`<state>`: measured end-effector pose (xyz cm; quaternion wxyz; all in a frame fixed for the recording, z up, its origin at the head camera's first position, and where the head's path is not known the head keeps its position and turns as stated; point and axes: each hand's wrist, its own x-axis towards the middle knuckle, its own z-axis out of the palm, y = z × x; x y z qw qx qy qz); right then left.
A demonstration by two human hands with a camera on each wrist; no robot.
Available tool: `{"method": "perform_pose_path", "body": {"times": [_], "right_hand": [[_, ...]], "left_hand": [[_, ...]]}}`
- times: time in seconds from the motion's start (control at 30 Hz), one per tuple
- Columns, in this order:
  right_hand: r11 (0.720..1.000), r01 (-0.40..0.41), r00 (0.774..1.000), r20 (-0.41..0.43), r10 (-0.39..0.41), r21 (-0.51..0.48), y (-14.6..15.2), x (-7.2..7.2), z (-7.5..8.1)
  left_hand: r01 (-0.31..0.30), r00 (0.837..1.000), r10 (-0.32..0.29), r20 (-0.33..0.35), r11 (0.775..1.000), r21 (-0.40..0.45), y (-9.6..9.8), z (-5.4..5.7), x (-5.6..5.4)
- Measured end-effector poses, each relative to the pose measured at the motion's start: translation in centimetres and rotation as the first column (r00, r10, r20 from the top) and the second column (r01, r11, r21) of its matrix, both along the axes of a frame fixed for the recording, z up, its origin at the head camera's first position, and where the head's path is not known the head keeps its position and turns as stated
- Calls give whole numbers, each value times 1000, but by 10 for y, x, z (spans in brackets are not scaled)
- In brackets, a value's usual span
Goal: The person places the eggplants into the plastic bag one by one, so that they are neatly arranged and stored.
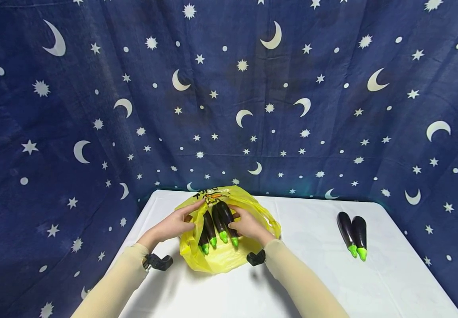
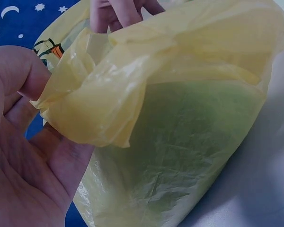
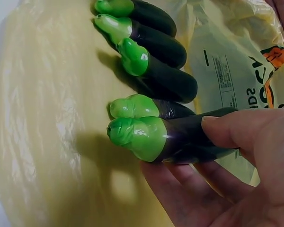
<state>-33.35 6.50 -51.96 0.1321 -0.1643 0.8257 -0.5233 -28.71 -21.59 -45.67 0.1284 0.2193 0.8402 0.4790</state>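
Observation:
A yellow plastic bag (image 1: 222,260) with dark print lies on the table, its mouth spread toward me. Pinched at the left side of the mouth by my left hand (image 1: 175,224), the bag's crumpled edge (image 2: 94,104) shows clearly in the left wrist view. My right hand (image 1: 248,226) reaches inside the mouth and grips a dark purple eggplant (image 3: 142,137) with a bright green stem end, thumb on top and fingers beneath. Several more eggplants (image 3: 156,52) lie side by side in the bag, green ends toward the opening. One of them sits right against the held eggplant.
Two more eggplants (image 1: 352,232) lie together on the white table (image 1: 308,256), well to the right of the bag. Behind the table hangs a dark blue curtain (image 1: 229,101) with moons and stars.

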Motion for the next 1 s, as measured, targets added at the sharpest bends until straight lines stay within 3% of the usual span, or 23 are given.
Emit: {"method": "perform_pose_path", "body": {"times": [0.3,0.6,1.0], "right_hand": [[993,80,995,66,-74,-84,-11,-8,-4],[974,176,979,128,-158,-141,-17,-12,-7],[968,213,968,159,-192,-131,-22,-15,-15]], "left_hand": [[-29,999,29,13,999,-17,-1,0,-2],[-12,1000,12,14,1000,-1,-2,1,-1],[-10,1000,10,16,1000,-3,-2,2,-1]]}}
